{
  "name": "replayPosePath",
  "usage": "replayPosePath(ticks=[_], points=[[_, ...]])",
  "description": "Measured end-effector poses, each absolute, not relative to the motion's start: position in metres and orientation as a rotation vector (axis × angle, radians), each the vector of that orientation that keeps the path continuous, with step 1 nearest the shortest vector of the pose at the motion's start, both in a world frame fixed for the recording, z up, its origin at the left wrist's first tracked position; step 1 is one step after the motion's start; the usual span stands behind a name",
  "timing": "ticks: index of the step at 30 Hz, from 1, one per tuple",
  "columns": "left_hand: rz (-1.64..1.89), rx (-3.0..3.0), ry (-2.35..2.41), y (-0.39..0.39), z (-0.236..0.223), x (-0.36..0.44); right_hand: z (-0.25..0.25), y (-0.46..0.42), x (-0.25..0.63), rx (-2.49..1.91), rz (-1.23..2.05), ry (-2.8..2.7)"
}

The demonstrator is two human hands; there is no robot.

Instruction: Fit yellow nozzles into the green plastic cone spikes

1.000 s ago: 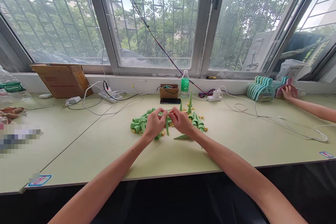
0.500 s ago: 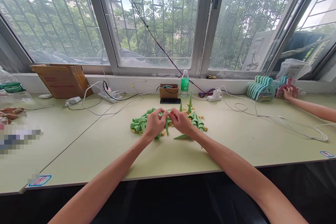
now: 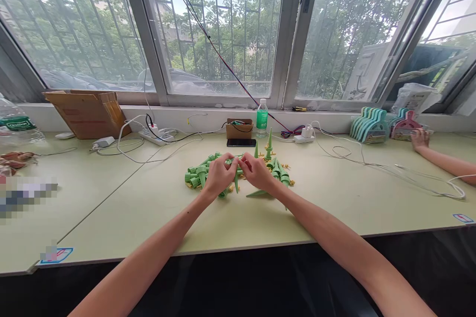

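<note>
Thumb of the left hand (image 3: 220,173) presses against its bent fingers, pinching the wide upper end of a green plastic spike (image 3: 236,183). Right hand (image 3: 256,172) meets it from the other side, thumb and forefinger drawn together beside the top of that spike; whether they grip a small part cannot be told. Both sets of fingertips are close together, the other fingers curled in.

Held on the near side of the black smartphone (image 3: 241,142), the spike points downward with its long axis nearly upright, the tip leaning slightly away from the left hand. Nearer than the phone and to its left, a heap of green collared pieces (image 3: 193,178) lies on the pale surface (image 3: 130,223). To the phone's near right, a taller spike (image 3: 268,146) stands upright, point up. Well nearer than the phone, partly behind the right wrist, a loose spike (image 3: 256,193) lies flat, its long axis crosswise and its tip toward the left. Yellow plastic bits (image 3: 292,183) lie to the phone's near right.
</note>
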State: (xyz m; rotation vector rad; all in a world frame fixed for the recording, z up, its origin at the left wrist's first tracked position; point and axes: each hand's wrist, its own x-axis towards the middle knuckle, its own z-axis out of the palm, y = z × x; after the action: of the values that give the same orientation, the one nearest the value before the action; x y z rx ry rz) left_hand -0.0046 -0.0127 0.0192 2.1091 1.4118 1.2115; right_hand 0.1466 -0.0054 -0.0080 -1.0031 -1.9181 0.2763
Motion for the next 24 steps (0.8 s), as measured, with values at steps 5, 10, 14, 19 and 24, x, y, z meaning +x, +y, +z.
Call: replayPosePath(ticks=[5, 10, 14, 19, 24], points=[[1.189, 2.133, 1.409, -0.0119, 0.0183, -0.0045, -0.0078, -0.0059, 0.1465, -1.003, 0.290, -1.921], [1.179, 2.139, 1.404, -0.0117, 0.0182, -0.0050, -0.0081, -0.0056, 0.1469, -1.007, 0.305, -1.928], [1.177, 2.142, 1.403, -0.0114, 0.0177, -0.0054, -0.0085, -0.0052, 0.1472, -1.011, 0.313, -1.936], [1.170, 2.135, 1.417, -0.0117, 0.0180, -0.0054, -0.0081, -0.0057, 0.1479, -1.008, 0.327, -1.956], [1.143, 2.147, 1.426, -0.0108, 0.0175, -0.0063, -0.0070, -0.0066, 0.1487, -0.978, 0.305, -1.980]])
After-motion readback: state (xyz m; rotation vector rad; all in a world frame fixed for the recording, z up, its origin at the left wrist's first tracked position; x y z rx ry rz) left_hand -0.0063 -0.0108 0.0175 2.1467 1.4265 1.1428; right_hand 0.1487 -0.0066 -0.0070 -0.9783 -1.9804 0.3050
